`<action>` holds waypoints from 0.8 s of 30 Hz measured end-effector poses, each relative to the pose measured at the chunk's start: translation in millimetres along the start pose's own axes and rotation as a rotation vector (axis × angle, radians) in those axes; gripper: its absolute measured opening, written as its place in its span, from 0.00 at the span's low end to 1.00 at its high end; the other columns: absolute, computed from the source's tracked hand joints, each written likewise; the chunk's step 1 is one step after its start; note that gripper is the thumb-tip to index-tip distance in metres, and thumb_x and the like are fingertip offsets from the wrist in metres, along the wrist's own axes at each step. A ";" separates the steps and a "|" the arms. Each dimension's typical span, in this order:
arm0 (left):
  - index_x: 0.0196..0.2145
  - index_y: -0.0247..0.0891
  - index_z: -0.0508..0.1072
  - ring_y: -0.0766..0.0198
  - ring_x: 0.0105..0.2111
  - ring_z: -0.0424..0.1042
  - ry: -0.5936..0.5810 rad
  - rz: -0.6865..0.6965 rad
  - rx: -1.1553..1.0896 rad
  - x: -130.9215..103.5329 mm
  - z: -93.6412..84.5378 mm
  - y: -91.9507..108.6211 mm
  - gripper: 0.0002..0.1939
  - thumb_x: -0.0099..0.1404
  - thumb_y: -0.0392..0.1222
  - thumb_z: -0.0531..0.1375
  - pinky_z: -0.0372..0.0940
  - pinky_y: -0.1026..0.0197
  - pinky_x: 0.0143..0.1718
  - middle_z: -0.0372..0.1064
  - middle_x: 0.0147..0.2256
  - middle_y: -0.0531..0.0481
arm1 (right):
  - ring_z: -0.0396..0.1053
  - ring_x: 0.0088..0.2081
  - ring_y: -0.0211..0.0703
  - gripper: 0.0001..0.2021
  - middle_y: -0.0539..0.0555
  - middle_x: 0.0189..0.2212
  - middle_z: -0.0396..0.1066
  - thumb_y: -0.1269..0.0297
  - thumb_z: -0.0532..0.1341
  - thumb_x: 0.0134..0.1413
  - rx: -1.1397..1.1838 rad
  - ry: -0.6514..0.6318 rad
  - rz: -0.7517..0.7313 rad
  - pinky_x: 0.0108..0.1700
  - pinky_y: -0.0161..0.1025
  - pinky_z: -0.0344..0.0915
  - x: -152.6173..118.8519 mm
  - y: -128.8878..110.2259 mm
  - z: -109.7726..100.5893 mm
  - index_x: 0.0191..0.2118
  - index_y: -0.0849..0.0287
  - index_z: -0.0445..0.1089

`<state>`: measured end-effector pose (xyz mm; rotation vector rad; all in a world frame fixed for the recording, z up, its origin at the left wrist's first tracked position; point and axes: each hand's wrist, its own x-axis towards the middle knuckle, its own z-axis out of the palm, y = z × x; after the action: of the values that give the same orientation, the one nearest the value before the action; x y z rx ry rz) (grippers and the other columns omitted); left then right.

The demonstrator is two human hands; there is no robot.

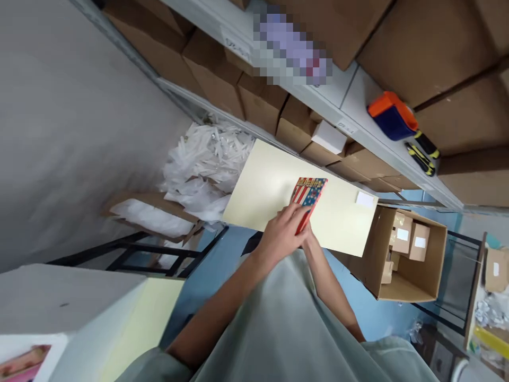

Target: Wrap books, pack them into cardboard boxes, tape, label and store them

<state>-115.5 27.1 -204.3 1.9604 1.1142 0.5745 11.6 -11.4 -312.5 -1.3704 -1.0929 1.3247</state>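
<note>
Book (310, 194) held over pale worktop (342, 227)
Left hand (281, 231) grasping its lower part; right hand (306, 237) mostly hidden, its grip I cannot tell.

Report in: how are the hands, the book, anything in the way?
Left hand holding book. Right hand mostly hidden. Book over cream tabletop. Nothing visibly blocking; small white item lies apart.

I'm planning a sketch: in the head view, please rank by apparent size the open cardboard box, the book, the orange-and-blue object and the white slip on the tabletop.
1. Open cardboard box
2. Book and orange-and-blue object, unranked: too close, and the left hand covers part of the book
3. White slip
</note>
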 end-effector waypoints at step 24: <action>0.53 0.42 0.82 0.53 0.53 0.79 0.716 -0.741 -0.176 -37.4 34.5 -294.4 0.15 0.80 0.40 0.56 0.75 0.51 0.57 0.81 0.50 0.42 | 0.78 0.53 0.51 0.16 0.61 0.53 0.77 0.49 0.63 0.73 -0.755 0.046 0.012 0.49 0.49 0.79 114.4 52.6 71.1 0.54 0.54 0.77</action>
<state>-257.9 68.9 -463.7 1.0517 2.0086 0.9320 -55.8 92.7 -386.9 -1.9268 -1.6449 0.8986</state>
